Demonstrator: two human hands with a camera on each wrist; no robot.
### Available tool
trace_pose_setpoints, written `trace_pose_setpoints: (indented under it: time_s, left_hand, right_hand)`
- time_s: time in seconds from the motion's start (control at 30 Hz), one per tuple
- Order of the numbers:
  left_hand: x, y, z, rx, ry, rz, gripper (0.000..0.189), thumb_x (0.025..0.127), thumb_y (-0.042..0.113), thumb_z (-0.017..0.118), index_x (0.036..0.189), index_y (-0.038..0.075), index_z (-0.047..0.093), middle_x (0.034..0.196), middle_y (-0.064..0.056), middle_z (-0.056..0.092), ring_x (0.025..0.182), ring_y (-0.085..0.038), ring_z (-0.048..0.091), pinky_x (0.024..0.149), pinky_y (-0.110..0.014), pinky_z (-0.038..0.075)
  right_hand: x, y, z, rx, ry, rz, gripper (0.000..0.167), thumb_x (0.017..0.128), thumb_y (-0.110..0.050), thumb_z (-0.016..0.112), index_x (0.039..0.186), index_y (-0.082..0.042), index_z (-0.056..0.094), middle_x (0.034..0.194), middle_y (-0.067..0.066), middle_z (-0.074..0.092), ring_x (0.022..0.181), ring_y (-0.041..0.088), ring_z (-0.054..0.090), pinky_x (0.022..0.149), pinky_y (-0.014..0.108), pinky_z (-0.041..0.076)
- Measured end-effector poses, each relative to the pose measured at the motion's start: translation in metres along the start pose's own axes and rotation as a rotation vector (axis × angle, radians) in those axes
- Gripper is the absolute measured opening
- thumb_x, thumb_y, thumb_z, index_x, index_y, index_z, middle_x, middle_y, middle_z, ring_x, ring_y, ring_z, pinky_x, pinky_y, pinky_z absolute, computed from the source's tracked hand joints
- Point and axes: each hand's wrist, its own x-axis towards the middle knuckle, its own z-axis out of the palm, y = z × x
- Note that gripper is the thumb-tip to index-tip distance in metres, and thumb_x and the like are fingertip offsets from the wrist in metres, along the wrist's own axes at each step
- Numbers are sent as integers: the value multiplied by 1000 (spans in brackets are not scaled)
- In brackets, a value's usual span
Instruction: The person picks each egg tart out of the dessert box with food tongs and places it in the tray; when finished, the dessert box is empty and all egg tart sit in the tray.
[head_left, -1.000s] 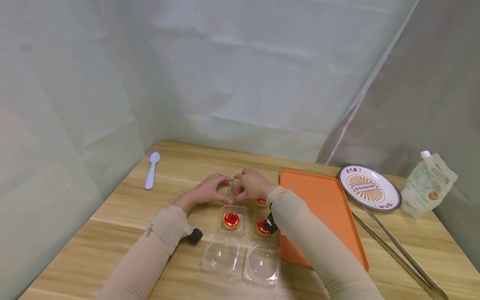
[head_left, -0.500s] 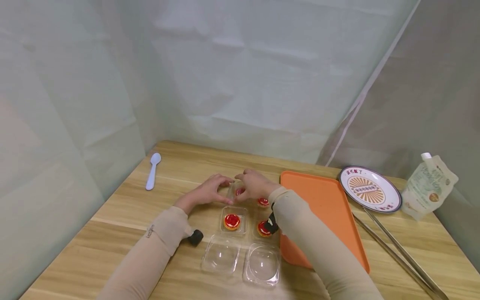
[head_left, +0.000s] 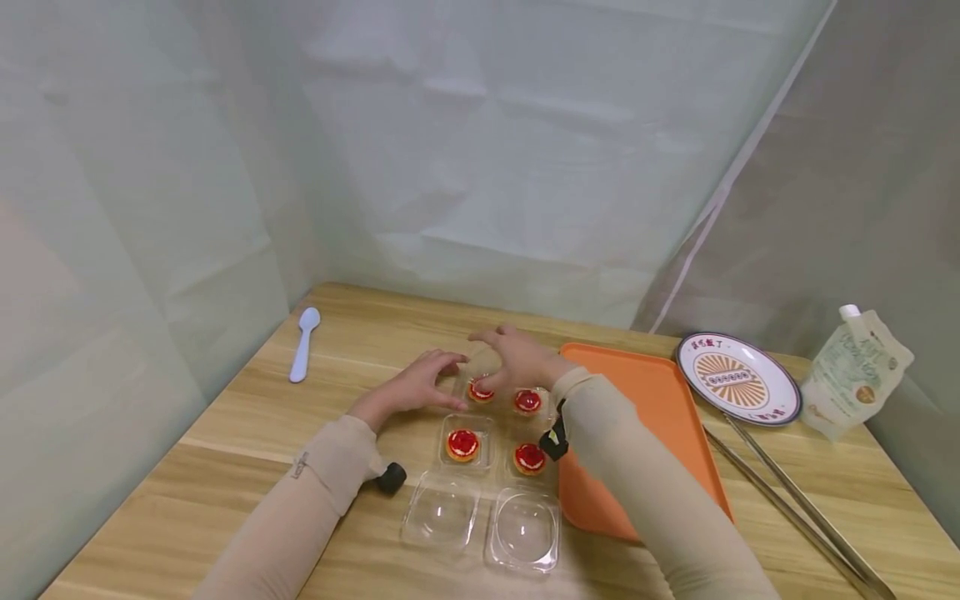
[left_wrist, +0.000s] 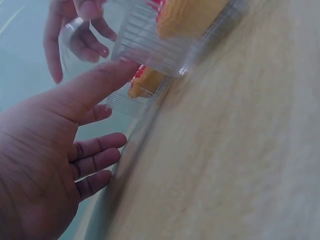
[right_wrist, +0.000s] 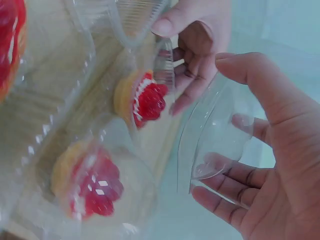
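Observation:
Several red-topped fruit tarts sit in clear plastic containers, among them the back-left tart (right_wrist: 149, 100) and the front-left tart (head_left: 462, 445). My right hand (head_left: 522, 360) holds a clear domed lid (right_wrist: 212, 132) between its thumb and fingers, raised beyond the uncovered back-left tart. My left hand (head_left: 416, 383) stays at the left side of that tart's container (left_wrist: 127, 104), thumb and fingers spread apart and fairly straight, fingertips close to its edge. The back-right tart (right_wrist: 92, 182) lies under a clear dome. Two clear lids (head_left: 441, 508) lie folded open in front of the near containers.
An orange tray (head_left: 637, 417) lies right of the containers, partly under my right forearm. Beyond it are a patterned plate (head_left: 731, 377), long metal tongs (head_left: 802, 508) and a spouted pouch (head_left: 858, 375). A pale blue spoon (head_left: 302, 346) lies at the table's back left.
My right hand has moved up and to the right with the lid, spreading its fingers wider. The back tarts show more clearly. My left hand has hardly moved.

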Motion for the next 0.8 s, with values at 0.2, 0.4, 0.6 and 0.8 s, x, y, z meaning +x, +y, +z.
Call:
trace_pose_setpoints:
  time_s: [0.2,0.4,0.6,0.8]
  left_hand:
    - [0,0,-1,22,12,5,77,75,41,80,138,10,48,124,-13,57,117,-28,50,102,-49,42]
    - [1,0,1,23,12,-7,75,75,42,80,137,12,49,121,-12,58,115,-27,50,102,-47,43]
    - [1,1,5,19,15,-16,75,75,43,80,136,12,50,123,-11,58,117,-26,51,103,-46,43]
    - [1,1,5,27,26,-21,74,74,41,81,136,13,50,123,-10,58,117,-25,51,103,-45,43]
  right_hand:
    - [-9,2,-12,13,56,-20,76,78,-40,74,145,-23,42,133,18,49,103,27,58,86,45,53]
    - [-20,6,-20,79,116,-28,75,76,-38,77,142,-22,44,132,14,48,110,28,55,93,47,51]
    - [-31,10,-26,168,200,-34,72,77,-35,77,137,-13,43,125,13,45,116,31,53,92,46,52]
    - [-30,9,-31,179,283,-95,73,77,-33,77,135,-6,43,126,12,47,112,28,53,90,44,52]
